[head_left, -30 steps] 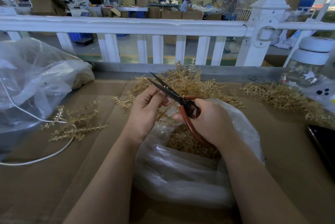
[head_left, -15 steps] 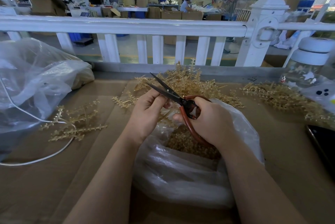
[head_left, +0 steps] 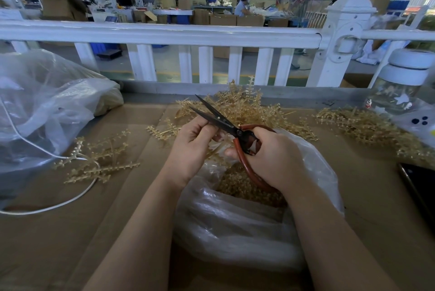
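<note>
Right hand (head_left: 270, 156) was clamped round the red loop handles of the scissors (head_left: 221, 121), blades apart & pointing toward the far-left of the worktop (head_left: 70, 243). Left hand (head_left: 193, 149) sat just beside the lower blade, fingers curled, pinching a thin tan plastic sprig (head_left: 215, 148), mostly hidden btwn the two hands. Both hands hovered over a clear bag (head_left: 235, 231) at the mid near edge, w/ cut tan bits (head_left: 235, 187) inside. Sprig pile (head_left: 247, 107) lay along the far edge, more sprigs (head_left: 364, 125) toward the far-right corner, a few loose ones (head_left: 101, 161) to the left, over a white cable (head_left: 58, 203). Big clear bag (head_left: 47, 107) filled the left side. White-lidded jar (head_left: 400, 83) stood at the far-right corner; dark phone (head_left: 421, 187) lay at the right edge. White railing (head_left: 164, 33) ran behind the worktop.
</note>
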{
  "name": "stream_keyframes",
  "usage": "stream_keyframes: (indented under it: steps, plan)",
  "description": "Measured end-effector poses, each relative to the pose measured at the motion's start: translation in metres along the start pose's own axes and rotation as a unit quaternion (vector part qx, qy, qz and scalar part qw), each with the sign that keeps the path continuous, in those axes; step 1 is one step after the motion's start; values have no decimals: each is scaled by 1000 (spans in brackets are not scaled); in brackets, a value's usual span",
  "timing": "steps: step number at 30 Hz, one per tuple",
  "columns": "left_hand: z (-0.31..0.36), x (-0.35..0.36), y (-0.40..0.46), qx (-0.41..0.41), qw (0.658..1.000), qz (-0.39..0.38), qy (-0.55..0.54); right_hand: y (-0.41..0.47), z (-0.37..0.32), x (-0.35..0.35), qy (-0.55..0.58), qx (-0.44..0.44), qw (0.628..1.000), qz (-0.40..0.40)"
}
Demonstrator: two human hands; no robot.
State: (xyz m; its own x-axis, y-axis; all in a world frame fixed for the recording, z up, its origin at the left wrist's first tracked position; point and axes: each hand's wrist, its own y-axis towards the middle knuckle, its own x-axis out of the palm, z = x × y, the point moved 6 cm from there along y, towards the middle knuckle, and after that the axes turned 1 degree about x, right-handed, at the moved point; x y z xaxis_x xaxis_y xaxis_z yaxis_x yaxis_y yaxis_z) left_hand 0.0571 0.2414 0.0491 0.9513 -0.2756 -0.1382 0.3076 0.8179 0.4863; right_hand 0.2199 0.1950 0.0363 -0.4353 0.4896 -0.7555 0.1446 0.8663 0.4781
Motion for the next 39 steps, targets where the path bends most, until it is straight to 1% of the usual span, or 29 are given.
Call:
stream_keyframes:
  steps: [13, 15, 17, 20, 24, 28, 30, 32, 36, 39]
  plan:
    - [-1, 0, 0, 11, 1000, -10, -17, 0, 0, 1, 11, 6, 1000, -8]
    - [-2, -1, 0, 7, 1000, -8, -23, 0, 1, 1, 32, 12, 999, -13]
    - [-3, -3, 1, -2, 999, 0, -36, 0, 4, 1, 81, 32, 996, -13]
    - [-5, -3, 1, -12, 999, -4, -42, 2, 8, 2, 182, 77, 980, -31]
    - [-4, 2, 1, -11, 999, -28, -33, 2, 3, 5, 272, 85, 956, -67]
    - [-5, 3, 1, -22, 999, -31, -29, 3, 0, 10, 304, 105, 941, -109]
    - [-3, 4, 0, -28, 999, -27, -30, 3, -1, 11, 322, 117, 932, -116]
    - [-4, 1, -1, -43, 998, -19, -47, 2, -2, 8, 351, 123, 922, -109]
    - [-13, -4, -3, -124, 988, -1, -88, 3, 2, 0, 406, 148, 899, -67]
    - [-16, -6, -3, -145, 981, 8, -125, 3, 8, -3, 466, 172, 867, -47]
